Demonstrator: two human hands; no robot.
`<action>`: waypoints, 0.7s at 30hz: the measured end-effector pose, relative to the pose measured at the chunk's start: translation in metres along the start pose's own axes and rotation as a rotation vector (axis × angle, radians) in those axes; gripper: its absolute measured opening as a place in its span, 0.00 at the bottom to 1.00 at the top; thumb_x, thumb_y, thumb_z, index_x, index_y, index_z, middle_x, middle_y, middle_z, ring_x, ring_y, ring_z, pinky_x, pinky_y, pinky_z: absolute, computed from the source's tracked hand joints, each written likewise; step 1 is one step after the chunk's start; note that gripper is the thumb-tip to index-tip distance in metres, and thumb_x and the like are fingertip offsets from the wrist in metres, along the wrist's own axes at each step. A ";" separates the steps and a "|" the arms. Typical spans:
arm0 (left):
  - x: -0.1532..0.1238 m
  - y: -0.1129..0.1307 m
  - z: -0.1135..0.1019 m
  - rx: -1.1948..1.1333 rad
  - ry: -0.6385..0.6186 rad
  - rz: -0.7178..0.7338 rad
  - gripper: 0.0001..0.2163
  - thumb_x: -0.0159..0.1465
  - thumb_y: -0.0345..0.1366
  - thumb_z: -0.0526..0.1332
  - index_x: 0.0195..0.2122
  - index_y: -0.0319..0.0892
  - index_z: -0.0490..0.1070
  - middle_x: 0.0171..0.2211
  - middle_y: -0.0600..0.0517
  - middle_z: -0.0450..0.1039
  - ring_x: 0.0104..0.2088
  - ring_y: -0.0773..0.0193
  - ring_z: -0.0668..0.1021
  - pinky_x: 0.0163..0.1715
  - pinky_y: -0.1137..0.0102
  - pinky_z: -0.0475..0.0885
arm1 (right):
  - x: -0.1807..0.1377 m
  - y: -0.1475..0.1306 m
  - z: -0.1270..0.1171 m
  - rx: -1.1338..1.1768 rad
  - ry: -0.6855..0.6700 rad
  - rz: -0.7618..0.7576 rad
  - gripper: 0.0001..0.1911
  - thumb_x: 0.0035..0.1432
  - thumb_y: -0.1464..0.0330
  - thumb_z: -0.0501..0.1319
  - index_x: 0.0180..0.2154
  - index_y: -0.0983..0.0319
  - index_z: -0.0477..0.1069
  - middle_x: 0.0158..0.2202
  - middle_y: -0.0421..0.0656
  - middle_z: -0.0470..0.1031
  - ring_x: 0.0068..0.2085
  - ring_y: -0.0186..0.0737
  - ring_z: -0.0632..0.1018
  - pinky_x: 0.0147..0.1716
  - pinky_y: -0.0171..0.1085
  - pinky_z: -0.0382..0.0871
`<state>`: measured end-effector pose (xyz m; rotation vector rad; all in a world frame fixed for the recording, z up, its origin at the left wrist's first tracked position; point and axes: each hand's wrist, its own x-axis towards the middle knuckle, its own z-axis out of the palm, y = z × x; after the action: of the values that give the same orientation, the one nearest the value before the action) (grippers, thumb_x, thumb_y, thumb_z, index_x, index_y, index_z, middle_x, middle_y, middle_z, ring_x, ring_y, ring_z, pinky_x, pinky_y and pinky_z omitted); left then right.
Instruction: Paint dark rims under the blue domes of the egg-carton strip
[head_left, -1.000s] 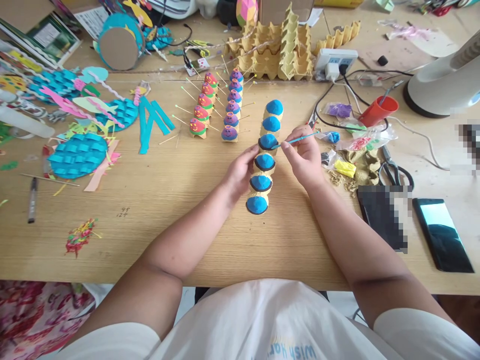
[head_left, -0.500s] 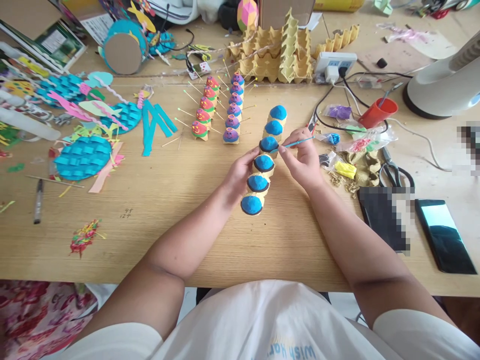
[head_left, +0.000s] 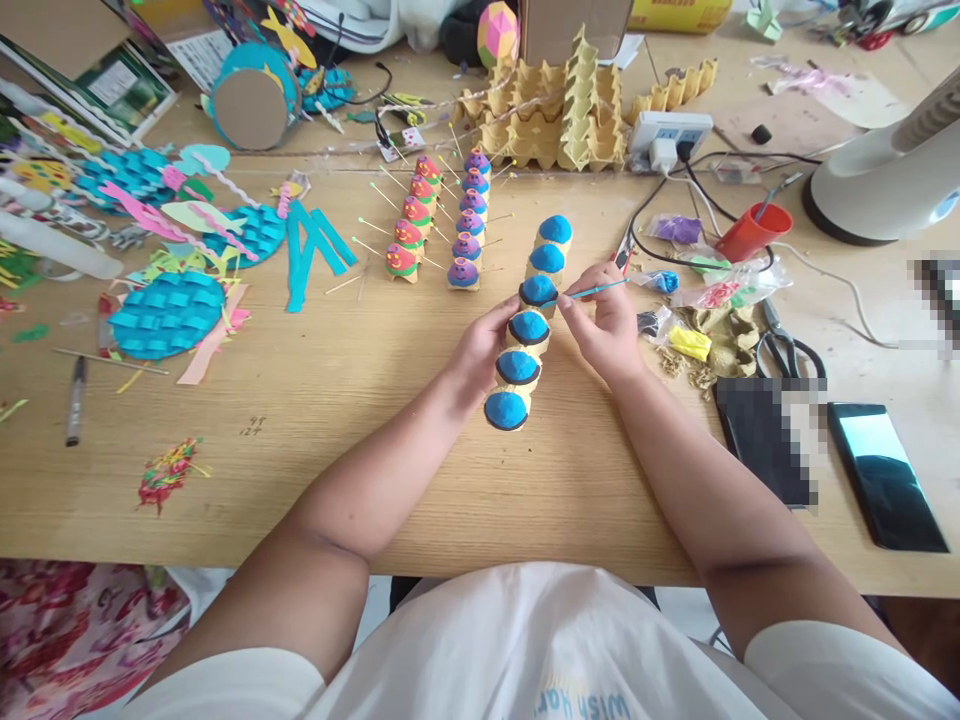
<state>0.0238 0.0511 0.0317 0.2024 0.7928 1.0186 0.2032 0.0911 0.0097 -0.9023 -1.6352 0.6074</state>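
A strip of egg carton cups (head_left: 517, 367) runs away from me, each cup capped with blue clay; the nearer caps have a dark band round the lower edge. My left hand (head_left: 480, 345) grips the strip by its left side, thumb near the third cup from the far end. Between the thumb and fingers of my right hand (head_left: 606, 325) is a thin blue stick-like tool (head_left: 600, 288). Its tip is at the dark band on that same cup. Two decorated egg carton strips, one red and green (head_left: 407, 235), one purple and blue (head_left: 468, 245), stand beyond to the left.
At right lie clay packets (head_left: 688, 342), scissors (head_left: 787, 345), a phone (head_left: 887, 475) and a red cup (head_left: 754, 228). Egg trays (head_left: 525, 135) and a power strip (head_left: 670, 130) stand at the back. Woven blue paper crafts (head_left: 166, 315) and a marker (head_left: 76, 400) are left.
Both hands keep nearly the same place on the strip. The blue tool has shifted very slightly at the third cup, and the whole view has moved a little.
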 end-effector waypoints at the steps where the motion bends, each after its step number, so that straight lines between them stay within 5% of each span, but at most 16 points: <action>1: 0.000 0.000 0.000 0.009 -0.001 -0.006 0.09 0.74 0.46 0.63 0.45 0.49 0.79 0.23 0.54 0.78 0.18 0.64 0.78 0.22 0.71 0.72 | 0.000 0.000 0.001 0.034 0.015 0.014 0.23 0.65 0.41 0.68 0.36 0.53 0.75 0.39 0.43 0.71 0.45 0.48 0.75 0.56 0.54 0.76; 8: -0.003 0.000 0.001 0.018 -0.005 -0.041 0.16 0.73 0.56 0.63 0.44 0.49 0.79 0.23 0.52 0.77 0.20 0.60 0.80 0.22 0.68 0.73 | 0.000 0.007 0.003 0.152 0.046 0.090 0.26 0.62 0.38 0.69 0.37 0.53 0.73 0.40 0.41 0.70 0.46 0.45 0.76 0.53 0.50 0.77; 21: -0.003 0.003 0.003 0.028 -0.004 -0.074 0.16 0.73 0.55 0.62 0.42 0.49 0.79 0.22 0.51 0.76 0.20 0.59 0.79 0.25 0.66 0.75 | 0.000 0.004 0.002 0.074 -0.005 0.046 0.24 0.64 0.39 0.68 0.36 0.53 0.75 0.39 0.43 0.72 0.46 0.47 0.76 0.54 0.53 0.77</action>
<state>0.0230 0.0513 0.0371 0.1976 0.8055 0.9380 0.2024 0.0935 0.0057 -0.8866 -1.5900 0.6977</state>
